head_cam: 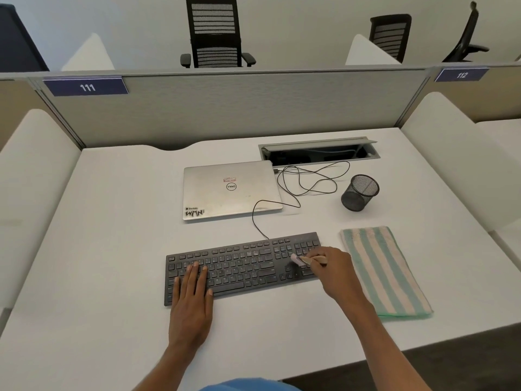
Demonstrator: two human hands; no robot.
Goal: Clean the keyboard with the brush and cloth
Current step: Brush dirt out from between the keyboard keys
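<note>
The right fingers (319, 253) are curled and clamped on the handle of the brush (306, 260), which is pinched between them and the thumb. The brush is held low and nearly level, its pale bristle head pointed left and set down on the keys just left of the number pad. The right hand (331, 268) is placed over the right end of the keyboard (245, 266).

The left fingers (194, 273) are laid straight and close together on the keys at the left end, with the thumb spread to the side. The left hand (191, 296) is pressed flat, its heel resting past the front edge on the desk (118, 221).

The keyboard is set slightly askew near the front middle of the desk. The cloth (383, 269), striped in green and cream, is laid folded just right of it, untouched by either hand. A cable (253, 221) is run from the keyboard's back edge toward a closed laptop (229, 190) behind it. A mesh cup (361, 192) is stood to the right of the laptop, and an open cable box (318, 143) is sunk into the desk behind both.
</note>
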